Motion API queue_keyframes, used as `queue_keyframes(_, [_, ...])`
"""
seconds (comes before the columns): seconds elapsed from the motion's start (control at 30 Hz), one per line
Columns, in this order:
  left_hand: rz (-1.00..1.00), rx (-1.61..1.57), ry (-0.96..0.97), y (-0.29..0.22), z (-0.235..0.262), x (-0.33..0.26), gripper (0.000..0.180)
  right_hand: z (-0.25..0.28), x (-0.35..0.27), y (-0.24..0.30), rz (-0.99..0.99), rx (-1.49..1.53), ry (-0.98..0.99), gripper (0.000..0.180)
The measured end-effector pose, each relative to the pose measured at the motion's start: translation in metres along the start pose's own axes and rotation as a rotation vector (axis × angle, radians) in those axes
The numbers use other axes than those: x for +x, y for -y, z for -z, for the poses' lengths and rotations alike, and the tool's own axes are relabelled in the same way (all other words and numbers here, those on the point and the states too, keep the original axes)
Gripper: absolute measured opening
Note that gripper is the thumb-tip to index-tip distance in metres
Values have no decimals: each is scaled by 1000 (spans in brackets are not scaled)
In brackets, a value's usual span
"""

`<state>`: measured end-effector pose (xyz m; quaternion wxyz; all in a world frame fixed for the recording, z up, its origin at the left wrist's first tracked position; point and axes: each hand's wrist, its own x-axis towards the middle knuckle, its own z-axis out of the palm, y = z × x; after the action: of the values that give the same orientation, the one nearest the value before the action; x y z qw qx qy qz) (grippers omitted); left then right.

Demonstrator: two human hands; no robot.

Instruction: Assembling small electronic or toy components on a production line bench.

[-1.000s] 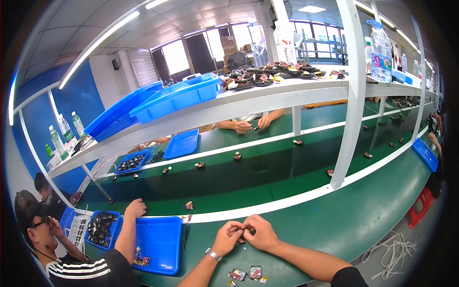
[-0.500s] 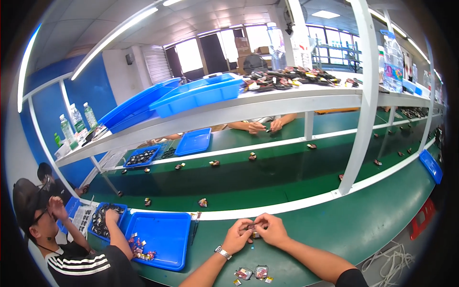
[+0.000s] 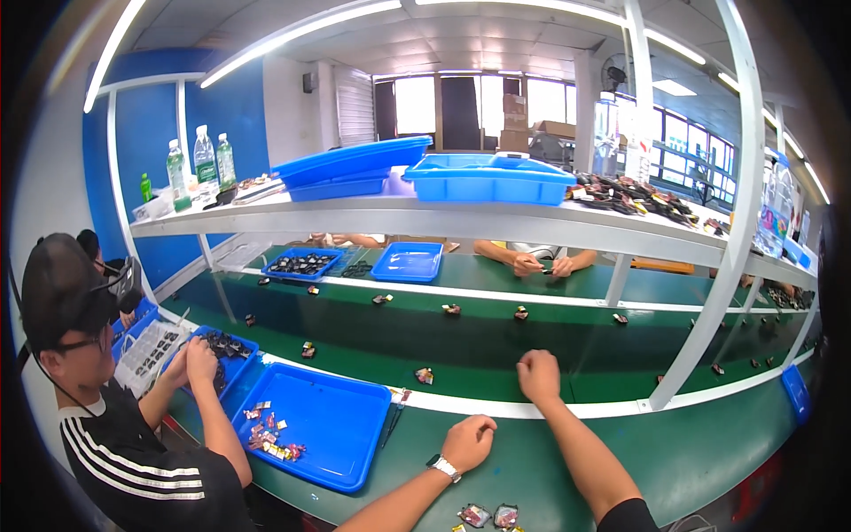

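Note:
My left hand (image 3: 470, 443), with a metal-banded watch (image 3: 443, 467) at its wrist, rests over the green bench (image 3: 425, 483). Its fingers curl in loosely and nothing shows between them. Farther forward, my right hand (image 3: 539, 377) reaches across the white rail onto the dark green belt (image 3: 479, 350). Its fingers are bent inward with the back of the hand toward me, so anything inside is hidden. Between my forearms, by the lower edge, lie two small wired electronic assemblies (image 3: 474, 514) with pale and yellow pieces. Another small wired assembly (image 3: 425, 376) sits on the belt left of my right hand.
A blue tray (image 3: 368, 434) with several wired pieces stands to my left, with tweezers (image 3: 394, 418) beside it. A co-worker (image 3: 133, 434) sits beyond it, hands over a bin of black parts (image 3: 232, 348). A white post (image 3: 700, 310) and overhead shelf (image 3: 443, 217) frame the right and far sides.
My hands have parted from around a small piece. The right hand moved forward onto the belt; the left stayed over the bench. My view turned left. The co-worker's hands came together.

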<state>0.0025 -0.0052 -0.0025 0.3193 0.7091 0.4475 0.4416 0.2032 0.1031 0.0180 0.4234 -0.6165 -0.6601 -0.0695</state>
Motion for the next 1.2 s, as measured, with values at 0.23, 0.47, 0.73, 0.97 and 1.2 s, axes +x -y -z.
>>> queue_keyframes(0.23, [-175,163,168,1,4,-1,16,-78,16,147,50,-20,647,68])
queue_keyframes(0.47, [-182,212,265,8,-7,6,16,-91,16,105,-55,234,642,62])
queue_keyframes(0.73, [149,-225,172,11,9,9,21,63,-36,44,129,444,484,54])
queue_keyframes(0.97, [507,-701,653,8,12,13,35,103,-93,49,220,512,608,41])
queue_keyframes(1.2, [492,-842,578,-2,14,11,33,100,-109,46,382,431,238,24])
